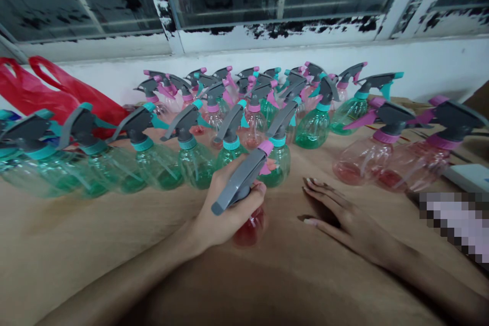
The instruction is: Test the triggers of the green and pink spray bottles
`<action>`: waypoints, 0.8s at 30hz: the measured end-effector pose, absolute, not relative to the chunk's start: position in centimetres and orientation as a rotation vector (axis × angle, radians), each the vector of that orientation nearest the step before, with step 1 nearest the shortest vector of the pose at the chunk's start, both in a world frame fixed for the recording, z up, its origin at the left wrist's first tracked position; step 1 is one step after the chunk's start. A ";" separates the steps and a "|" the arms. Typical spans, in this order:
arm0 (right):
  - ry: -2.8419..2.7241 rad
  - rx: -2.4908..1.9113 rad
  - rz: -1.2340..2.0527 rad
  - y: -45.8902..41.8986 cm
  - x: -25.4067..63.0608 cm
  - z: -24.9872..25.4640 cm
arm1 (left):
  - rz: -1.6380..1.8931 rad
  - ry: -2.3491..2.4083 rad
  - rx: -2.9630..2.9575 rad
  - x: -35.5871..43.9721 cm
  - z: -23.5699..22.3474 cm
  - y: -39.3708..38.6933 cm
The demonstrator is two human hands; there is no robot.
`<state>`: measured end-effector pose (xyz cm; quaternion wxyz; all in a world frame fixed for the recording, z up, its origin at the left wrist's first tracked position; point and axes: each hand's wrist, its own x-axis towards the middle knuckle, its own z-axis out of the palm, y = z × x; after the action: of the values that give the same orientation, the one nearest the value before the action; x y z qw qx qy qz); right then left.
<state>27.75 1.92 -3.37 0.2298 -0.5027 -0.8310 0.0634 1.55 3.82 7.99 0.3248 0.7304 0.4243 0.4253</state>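
Brown table (95, 254): green spray bottles (198, 165) in row; two pink bottles (362, 159) at right; mixed bottles (313, 125) behind; red bag (80, 91), left.

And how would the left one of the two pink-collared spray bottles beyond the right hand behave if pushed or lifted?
The spray bottle is probably light for its size, since its pink liquid pools low. Pushed at the bulky grey head up top, it might tip. Its shiny, smooth-looking body could feel slightly slippery.
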 end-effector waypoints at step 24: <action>-2.321 -1.380 0.145 1.9 27.8 -3.4 | 1.084 1.120 1.915 1.5 8.1 3.9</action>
<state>27.80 1.93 -3.36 0.2170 -0.4982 -0.8378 0.0525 1.46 3.92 8.09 0.3298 0.7322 0.4281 0.4146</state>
